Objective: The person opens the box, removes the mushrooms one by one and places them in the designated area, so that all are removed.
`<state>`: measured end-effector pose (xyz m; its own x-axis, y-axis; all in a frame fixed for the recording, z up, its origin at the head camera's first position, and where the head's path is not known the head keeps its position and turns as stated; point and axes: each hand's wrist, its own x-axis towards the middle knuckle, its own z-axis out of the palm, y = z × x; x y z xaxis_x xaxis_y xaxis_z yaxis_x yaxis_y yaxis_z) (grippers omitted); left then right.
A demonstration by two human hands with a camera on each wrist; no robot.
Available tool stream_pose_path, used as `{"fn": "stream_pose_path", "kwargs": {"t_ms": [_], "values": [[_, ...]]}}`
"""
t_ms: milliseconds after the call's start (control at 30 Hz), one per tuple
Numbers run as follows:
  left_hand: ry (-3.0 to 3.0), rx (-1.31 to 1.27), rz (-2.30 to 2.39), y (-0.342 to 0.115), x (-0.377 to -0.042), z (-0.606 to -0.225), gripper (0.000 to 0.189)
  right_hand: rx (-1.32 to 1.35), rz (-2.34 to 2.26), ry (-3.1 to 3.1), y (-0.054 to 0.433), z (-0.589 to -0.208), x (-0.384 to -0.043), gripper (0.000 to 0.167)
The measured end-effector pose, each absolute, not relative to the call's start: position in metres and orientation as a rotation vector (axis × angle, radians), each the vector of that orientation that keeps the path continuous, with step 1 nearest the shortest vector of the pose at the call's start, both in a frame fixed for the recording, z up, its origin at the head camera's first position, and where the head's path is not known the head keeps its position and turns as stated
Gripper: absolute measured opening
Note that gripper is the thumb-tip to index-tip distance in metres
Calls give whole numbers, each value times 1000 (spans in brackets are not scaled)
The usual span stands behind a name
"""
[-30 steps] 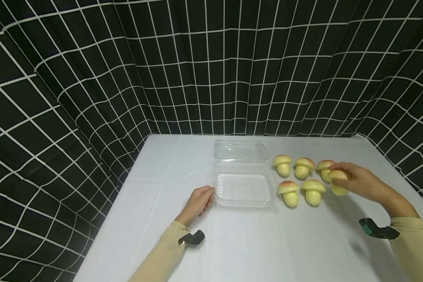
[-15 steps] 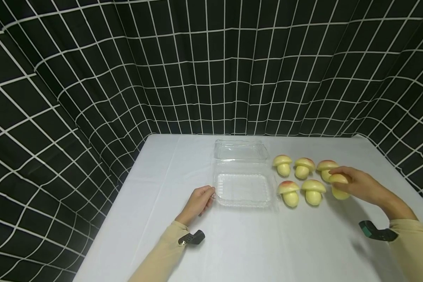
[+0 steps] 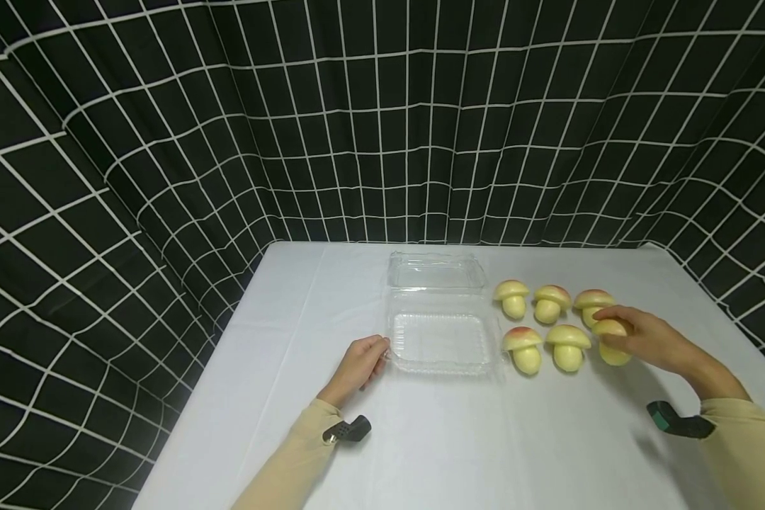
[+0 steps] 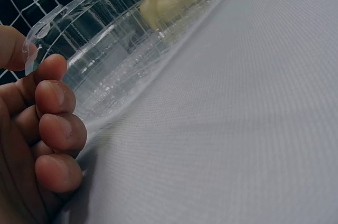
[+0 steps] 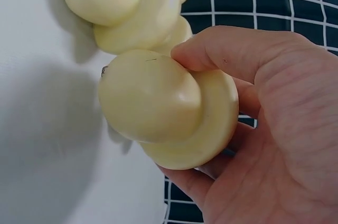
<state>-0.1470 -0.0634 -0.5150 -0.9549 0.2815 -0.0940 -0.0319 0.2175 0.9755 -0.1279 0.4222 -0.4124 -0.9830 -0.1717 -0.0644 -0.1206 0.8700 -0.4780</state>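
Note:
A clear plastic clamshell box [image 3: 443, 368] lies unfolded on the table, its lid [image 3: 436, 271] toward the back. My left hand [image 3: 359, 365] pinches the near left corner of the box's rim between thumb and forefinger; in the left wrist view the other fingers are curled below that rim. Over at the right, my right hand [image 3: 656, 341] grips a toy mushroom [image 5: 153, 97] by its cap, thumb on one side and fingers around the other. This pale yellow mushroom sits at the right end of the front row, its stem toward me.
Several more toy mushrooms [image 3: 567, 347], some with reddish caps, stand in two rows just right of the box. A white cloth covers the table [image 3: 440, 439]. Black curtain [image 3: 421, 127] with a white grid encloses the back and sides.
My right hand has brought its mushroom slightly toward me and down, into line with the front row. My left hand stays at the box's corner.

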Motion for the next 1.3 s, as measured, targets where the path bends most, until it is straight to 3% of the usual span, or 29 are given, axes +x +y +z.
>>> {"fn": "stream_pose_path", "kwargs": {"t_ms": [1300], "values": [[2259,227,1808,-63,-146,-517,38,-216,-725,2891,428,-429,-127,48]]}}
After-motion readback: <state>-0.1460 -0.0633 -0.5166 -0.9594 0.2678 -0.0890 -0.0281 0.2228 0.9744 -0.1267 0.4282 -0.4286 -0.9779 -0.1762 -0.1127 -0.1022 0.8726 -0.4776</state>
